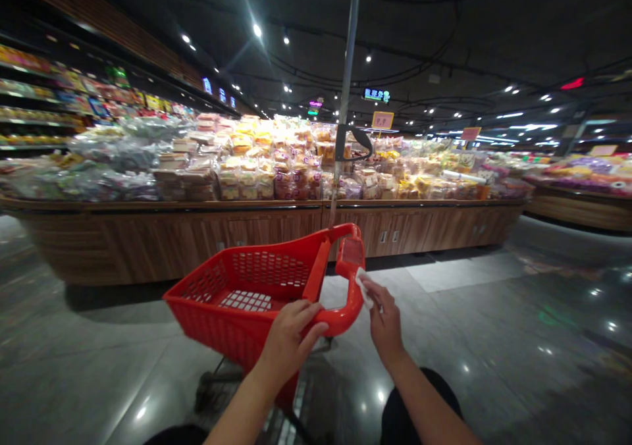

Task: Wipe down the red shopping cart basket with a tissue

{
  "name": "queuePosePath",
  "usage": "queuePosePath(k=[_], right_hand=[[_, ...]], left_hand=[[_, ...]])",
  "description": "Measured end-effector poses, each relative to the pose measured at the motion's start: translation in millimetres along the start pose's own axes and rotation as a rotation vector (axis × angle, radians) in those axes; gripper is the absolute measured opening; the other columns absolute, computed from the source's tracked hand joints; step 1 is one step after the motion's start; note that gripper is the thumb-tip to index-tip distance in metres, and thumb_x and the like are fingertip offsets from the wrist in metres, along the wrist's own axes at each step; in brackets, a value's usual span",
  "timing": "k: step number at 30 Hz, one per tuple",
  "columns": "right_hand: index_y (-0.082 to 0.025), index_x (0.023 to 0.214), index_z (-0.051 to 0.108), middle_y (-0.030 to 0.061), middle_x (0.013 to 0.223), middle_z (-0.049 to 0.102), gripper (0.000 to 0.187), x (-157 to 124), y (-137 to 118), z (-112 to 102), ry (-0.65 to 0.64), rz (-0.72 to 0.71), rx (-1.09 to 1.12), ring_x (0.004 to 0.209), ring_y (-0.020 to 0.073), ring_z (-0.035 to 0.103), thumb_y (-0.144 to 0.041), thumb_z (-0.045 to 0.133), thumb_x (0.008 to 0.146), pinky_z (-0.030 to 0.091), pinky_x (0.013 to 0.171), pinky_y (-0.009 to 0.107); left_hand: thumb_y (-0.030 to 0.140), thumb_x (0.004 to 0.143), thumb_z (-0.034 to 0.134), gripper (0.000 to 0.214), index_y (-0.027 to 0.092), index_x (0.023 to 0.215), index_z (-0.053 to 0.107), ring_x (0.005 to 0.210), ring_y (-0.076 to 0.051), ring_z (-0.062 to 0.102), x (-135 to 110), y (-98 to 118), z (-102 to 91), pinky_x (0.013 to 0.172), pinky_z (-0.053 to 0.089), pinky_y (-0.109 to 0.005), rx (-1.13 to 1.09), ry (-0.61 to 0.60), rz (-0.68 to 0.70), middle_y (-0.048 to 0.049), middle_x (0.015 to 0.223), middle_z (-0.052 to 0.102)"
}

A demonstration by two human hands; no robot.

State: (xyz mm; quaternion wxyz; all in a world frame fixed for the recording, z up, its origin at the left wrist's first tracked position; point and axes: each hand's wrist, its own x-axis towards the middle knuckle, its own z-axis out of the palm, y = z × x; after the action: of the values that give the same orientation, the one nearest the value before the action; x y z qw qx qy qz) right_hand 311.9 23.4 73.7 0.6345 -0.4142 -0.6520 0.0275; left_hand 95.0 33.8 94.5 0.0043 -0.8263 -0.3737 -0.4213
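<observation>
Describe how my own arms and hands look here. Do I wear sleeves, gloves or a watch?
No sleeves show: the left forearm and right forearm are bare as far as the picture reaches. The left hand and right hand have no gloves, and no watch or ring is visible. Dark clothing shows below.

I'm watching the feed: the left hand (289,343) is resting on the handle (343,323) of a shopping cart (247,274), while the right hand (385,320) is pinching a wipe (365,288) against that handle. Beyond the cart, a wooden display counter (168,234) is carrying packaged baked goods (257,175). Wall shelves (34,96) are running along the left, and another display counter (582,211) is standing off to the right.
</observation>
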Motion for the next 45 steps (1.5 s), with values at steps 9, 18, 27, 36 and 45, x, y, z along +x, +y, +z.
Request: queuePosePath(k=[9, 18, 27, 36, 45], right_hand=[[-0.029, 0.105, 0.059, 0.0014, 0.110, 0.067, 0.034, 4, -24, -4, -0.098, -0.095, -0.044, 0.090, 0.0213, 0.060, -0.008, 0.042, 0.083, 0.042, 0.081, 0.040], [-0.026, 0.099, 0.062, 0.0006, 0.100, 0.070, 0.034, 28, -27, -3, -0.263, -0.153, -0.106, 0.079, 0.0183, 0.058, -0.007, 0.041, 0.080, 0.033, 0.078, 0.036], [-0.024, 0.102, 0.066, 0.0031, 0.085, 0.069, 0.032, 80, 2, -11, -0.276, -0.095, -0.362, 0.078, 0.0179, 0.058, -0.010, 0.043, 0.085, 0.029, 0.076, 0.033], [-0.027, 0.100, 0.065, 0.0006, 0.098, 0.070, 0.026, 80, -18, -1, -0.522, -0.312, -0.347, 0.082, 0.0176, 0.059, -0.013, 0.047, 0.088, 0.028, 0.081, 0.034], [-0.028, 0.099, 0.066, -0.0008, 0.082, 0.069, 0.030, 107, -31, -14, -0.920, -0.433, -0.281, 0.079, 0.0162, 0.057, -0.007, 0.049, 0.084, 0.026, 0.090, 0.038]], left_hand=[[0.042, 0.084, 0.054, 0.031, 0.021, 0.103, 0.067, 0.093, -0.020, 0.063, -6, -8, -8.6, 0.081, 0.053, -0.033, 0.011, 0.025, 0.016, -0.0089, 0.100, 0.068], [0.040, 0.082, 0.057, 0.029, 0.022, 0.103, 0.067, 0.094, -0.019, 0.064, -16, -20, -20.8, 0.082, 0.054, -0.031, -0.025, 0.064, 0.045, -0.0075, 0.100, 0.069], [0.037, 0.082, 0.057, 0.029, 0.022, 0.105, 0.065, 0.099, -0.021, 0.064, -29, -28, -40.6, 0.085, 0.054, -0.033, -0.023, 0.054, 0.045, -0.0080, 0.105, 0.068], [0.051, 0.076, 0.060, 0.060, 0.021, 0.127, 0.051, 0.103, -0.027, 0.062, 3, 53, -39.0, 0.084, 0.054, -0.042, 0.246, -0.104, 0.127, -0.0116, 0.121, 0.062], [0.023, 0.083, 0.055, 0.028, 0.022, 0.110, 0.063, 0.077, -0.021, 0.068, 3, 54, -7.1, 0.065, 0.055, -0.039, 0.363, 0.092, 0.121, -0.0040, 0.111, 0.069]])
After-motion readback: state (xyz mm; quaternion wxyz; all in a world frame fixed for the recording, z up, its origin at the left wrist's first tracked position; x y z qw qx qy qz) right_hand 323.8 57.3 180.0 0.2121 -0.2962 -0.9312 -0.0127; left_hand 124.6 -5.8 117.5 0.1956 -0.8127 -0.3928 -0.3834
